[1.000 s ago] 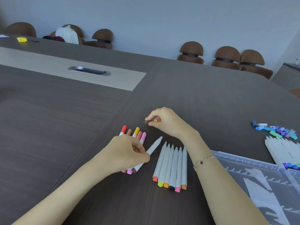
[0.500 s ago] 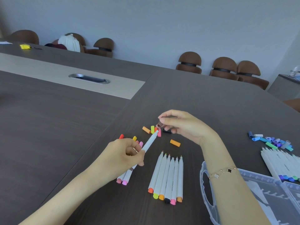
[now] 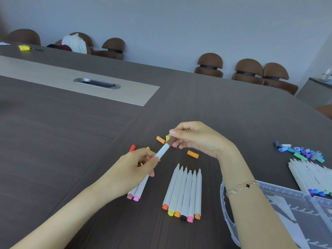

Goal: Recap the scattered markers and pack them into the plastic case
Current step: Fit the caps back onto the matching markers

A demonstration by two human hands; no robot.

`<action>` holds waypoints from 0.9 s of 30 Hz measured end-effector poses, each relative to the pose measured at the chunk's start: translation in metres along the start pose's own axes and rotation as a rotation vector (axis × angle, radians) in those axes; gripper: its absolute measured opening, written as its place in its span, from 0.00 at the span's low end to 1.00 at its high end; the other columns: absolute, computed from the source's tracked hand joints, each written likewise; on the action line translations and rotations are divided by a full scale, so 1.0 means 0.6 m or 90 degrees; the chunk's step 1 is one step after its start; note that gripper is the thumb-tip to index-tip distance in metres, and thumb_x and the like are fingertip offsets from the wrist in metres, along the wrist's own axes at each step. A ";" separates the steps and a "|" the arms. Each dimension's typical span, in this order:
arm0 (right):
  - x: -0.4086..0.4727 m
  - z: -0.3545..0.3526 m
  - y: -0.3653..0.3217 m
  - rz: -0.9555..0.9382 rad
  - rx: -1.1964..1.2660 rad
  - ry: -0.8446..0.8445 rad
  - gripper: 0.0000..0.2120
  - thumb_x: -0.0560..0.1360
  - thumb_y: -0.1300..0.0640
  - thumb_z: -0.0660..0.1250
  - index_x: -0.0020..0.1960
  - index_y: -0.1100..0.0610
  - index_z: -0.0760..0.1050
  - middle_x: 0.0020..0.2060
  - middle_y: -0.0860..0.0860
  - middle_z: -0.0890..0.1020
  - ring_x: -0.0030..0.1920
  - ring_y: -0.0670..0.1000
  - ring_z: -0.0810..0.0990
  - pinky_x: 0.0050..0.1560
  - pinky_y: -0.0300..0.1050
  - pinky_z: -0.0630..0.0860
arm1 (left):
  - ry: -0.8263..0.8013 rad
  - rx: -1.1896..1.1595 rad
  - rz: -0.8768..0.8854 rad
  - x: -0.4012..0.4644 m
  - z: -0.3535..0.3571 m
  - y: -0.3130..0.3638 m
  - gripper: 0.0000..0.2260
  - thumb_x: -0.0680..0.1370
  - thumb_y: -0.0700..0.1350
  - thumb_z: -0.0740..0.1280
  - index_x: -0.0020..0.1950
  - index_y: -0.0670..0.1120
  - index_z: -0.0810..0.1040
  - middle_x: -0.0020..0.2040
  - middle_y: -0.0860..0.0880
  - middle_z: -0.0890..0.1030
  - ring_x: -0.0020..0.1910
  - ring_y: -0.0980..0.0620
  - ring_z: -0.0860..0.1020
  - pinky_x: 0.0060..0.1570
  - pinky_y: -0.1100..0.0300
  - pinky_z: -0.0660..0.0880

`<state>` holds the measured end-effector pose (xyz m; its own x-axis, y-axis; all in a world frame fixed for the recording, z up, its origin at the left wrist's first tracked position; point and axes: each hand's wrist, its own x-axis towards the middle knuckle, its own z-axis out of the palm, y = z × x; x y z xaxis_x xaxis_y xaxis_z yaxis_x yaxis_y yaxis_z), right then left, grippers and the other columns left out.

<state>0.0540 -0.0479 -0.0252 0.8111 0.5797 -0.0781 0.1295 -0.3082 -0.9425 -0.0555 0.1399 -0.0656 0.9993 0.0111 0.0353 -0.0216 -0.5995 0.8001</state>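
Holding one white marker [image 3: 162,151] off the table [image 3: 71,141], the left hand [image 3: 133,167] grips its barrel with curled fingers; the right hand [image 3: 195,138] pinches a brown cap [image 3: 171,140] at the marker's tip. The two hands are close together, joined by the marker.

Container: one clear plastic case [image 3: 280,212], lying open at lower right under the right forearm. Its visible trays show ribbed slots and a white paper insert; no markers can be seen in the part in view.

Markers, uncapped: six in a row [image 3: 183,193] between the hands and the near edge, tips pointing away, coloured ends orange-red, yellow, orange, black, pink, light orange.

Markers, capped: a small group [image 3: 137,192] lying under the left hand; two pink ends show near, a red and a yellow cap show far. Total count hidden by the hand.

Loose caps near the right hand: two orange caps [image 3: 192,154] and one yellow-green cap [image 3: 167,138]; a pink one is partly hidden by the fingers.

Far right: a second batch of white markers [image 3: 309,177] with blue, purple and green ends, cut off by the frame edge, count unclear; beside it a pile of blue, purple and green caps [image 3: 300,152], too jumbled to count.

Right wrist: one chain bracelet [image 3: 241,187].
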 end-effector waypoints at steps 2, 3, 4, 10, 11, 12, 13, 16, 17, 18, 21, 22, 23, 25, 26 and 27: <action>0.006 0.010 0.000 -0.024 0.008 0.013 0.10 0.77 0.57 0.68 0.51 0.63 0.79 0.44 0.55 0.85 0.43 0.50 0.83 0.48 0.41 0.80 | 0.023 -0.014 -0.003 0.001 0.002 0.004 0.09 0.80 0.52 0.59 0.50 0.55 0.79 0.31 0.56 0.78 0.23 0.64 0.70 0.25 0.73 0.65; 0.009 0.014 0.001 -0.035 0.010 0.020 0.11 0.77 0.57 0.68 0.52 0.65 0.79 0.43 0.56 0.85 0.42 0.49 0.83 0.49 0.42 0.80 | 0.029 -0.025 -0.007 0.000 0.002 0.006 0.10 0.81 0.51 0.59 0.49 0.55 0.79 0.30 0.56 0.77 0.22 0.63 0.69 0.24 0.73 0.64; 0.012 0.018 0.001 -0.044 0.010 0.025 0.11 0.76 0.57 0.68 0.52 0.66 0.79 0.42 0.55 0.85 0.41 0.49 0.83 0.49 0.42 0.80 | 0.034 -0.040 -0.015 0.000 0.002 0.007 0.10 0.81 0.51 0.59 0.49 0.55 0.80 0.29 0.56 0.77 0.21 0.62 0.68 0.23 0.73 0.63; 0.015 0.024 -0.007 -0.062 -0.035 0.035 0.10 0.75 0.55 0.69 0.49 0.62 0.81 0.38 0.54 0.85 0.39 0.49 0.83 0.49 0.46 0.80 | 0.044 -0.064 -0.037 -0.012 0.014 0.019 0.11 0.81 0.51 0.58 0.49 0.54 0.80 0.31 0.55 0.77 0.22 0.62 0.70 0.24 0.71 0.67; 0.016 0.024 -0.008 -0.060 -0.052 0.036 0.09 0.75 0.54 0.70 0.48 0.61 0.81 0.38 0.54 0.85 0.40 0.50 0.83 0.51 0.48 0.81 | 0.035 -0.076 -0.047 -0.013 0.014 0.022 0.11 0.81 0.51 0.58 0.49 0.54 0.80 0.31 0.56 0.77 0.26 0.63 0.73 0.26 0.70 0.70; 0.017 0.025 -0.008 -0.054 -0.065 0.034 0.09 0.75 0.53 0.70 0.48 0.60 0.81 0.39 0.54 0.85 0.40 0.51 0.84 0.51 0.48 0.80 | 0.020 -0.095 -0.063 -0.014 0.012 0.023 0.11 0.81 0.52 0.58 0.49 0.54 0.80 0.32 0.56 0.77 0.31 0.63 0.75 0.30 0.66 0.75; 0.018 0.025 -0.008 -0.042 -0.072 0.027 0.10 0.75 0.54 0.70 0.48 0.61 0.81 0.39 0.54 0.85 0.41 0.51 0.84 0.52 0.47 0.81 | -0.002 -0.109 -0.083 -0.014 0.008 0.021 0.11 0.81 0.53 0.58 0.48 0.54 0.80 0.32 0.56 0.78 0.36 0.60 0.76 0.35 0.61 0.79; 0.013 0.017 0.002 0.021 -0.103 0.004 0.11 0.75 0.51 0.69 0.50 0.59 0.82 0.43 0.52 0.86 0.45 0.49 0.85 0.50 0.40 0.81 | -0.030 -0.055 -0.116 -0.013 0.002 0.018 0.11 0.79 0.55 0.61 0.45 0.54 0.81 0.35 0.55 0.80 0.34 0.56 0.77 0.39 0.55 0.82; 0.011 0.011 0.005 0.036 -0.145 0.012 0.12 0.76 0.49 0.68 0.52 0.57 0.82 0.44 0.51 0.85 0.46 0.47 0.85 0.49 0.37 0.80 | -0.014 -0.002 -0.114 -0.013 0.003 0.017 0.10 0.78 0.54 0.63 0.45 0.52 0.81 0.35 0.55 0.80 0.31 0.57 0.77 0.35 0.62 0.81; 0.007 0.001 0.009 0.044 -0.199 0.040 0.12 0.77 0.48 0.66 0.53 0.54 0.81 0.45 0.49 0.85 0.46 0.45 0.84 0.48 0.35 0.79 | 0.000 0.054 -0.112 -0.014 0.006 0.017 0.09 0.77 0.53 0.64 0.45 0.51 0.81 0.36 0.55 0.80 0.29 0.57 0.76 0.31 0.70 0.77; -0.007 -0.038 0.022 0.048 -0.296 0.171 0.09 0.78 0.49 0.62 0.51 0.49 0.80 0.45 0.44 0.83 0.44 0.42 0.82 0.47 0.38 0.79 | 0.005 0.151 -0.113 -0.014 0.019 0.020 0.06 0.77 0.53 0.66 0.45 0.51 0.78 0.41 0.55 0.79 0.33 0.58 0.76 0.29 0.76 0.67; -0.011 -0.049 0.027 0.047 -0.299 0.194 0.08 0.78 0.50 0.62 0.50 0.49 0.80 0.44 0.44 0.83 0.43 0.42 0.82 0.47 0.39 0.78 | 0.007 0.176 -0.109 -0.015 0.022 0.024 0.07 0.77 0.53 0.65 0.46 0.51 0.78 0.41 0.55 0.78 0.34 0.58 0.75 0.31 0.76 0.66; -0.013 -0.057 0.033 0.048 -0.301 0.200 0.08 0.78 0.51 0.62 0.49 0.49 0.80 0.44 0.44 0.83 0.43 0.42 0.82 0.46 0.39 0.78 | 0.011 0.201 -0.100 -0.015 0.025 0.027 0.07 0.77 0.54 0.65 0.48 0.51 0.78 0.42 0.55 0.77 0.35 0.58 0.74 0.32 0.76 0.65; -0.014 -0.065 0.044 0.055 -0.310 0.193 0.09 0.79 0.52 0.62 0.49 0.49 0.80 0.43 0.45 0.83 0.43 0.42 0.81 0.46 0.38 0.78 | 0.018 0.232 -0.087 -0.015 0.031 0.028 0.09 0.77 0.54 0.64 0.53 0.52 0.78 0.42 0.55 0.76 0.37 0.57 0.74 0.34 0.75 0.66; -0.013 -0.067 0.049 0.060 -0.319 0.188 0.09 0.79 0.52 0.61 0.49 0.50 0.80 0.43 0.45 0.83 0.43 0.43 0.81 0.46 0.39 0.78 | 0.021 0.238 -0.086 -0.016 0.034 0.026 0.09 0.78 0.53 0.64 0.55 0.52 0.77 0.43 0.55 0.75 0.37 0.57 0.74 0.35 0.75 0.66; -0.011 -0.067 0.053 0.063 -0.332 0.182 0.09 0.79 0.53 0.61 0.49 0.50 0.80 0.43 0.44 0.83 0.43 0.42 0.81 0.48 0.40 0.78 | 0.027 0.239 -0.090 -0.017 0.036 0.026 0.10 0.77 0.53 0.64 0.56 0.52 0.77 0.42 0.55 0.75 0.37 0.57 0.74 0.35 0.75 0.67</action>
<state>0.0753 -0.0917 -0.0414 0.9452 0.3264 0.0014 0.2500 -0.7214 -0.6458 -0.0656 0.1131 -0.0668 0.9894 0.1422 -0.0282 0.1358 -0.8406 0.5243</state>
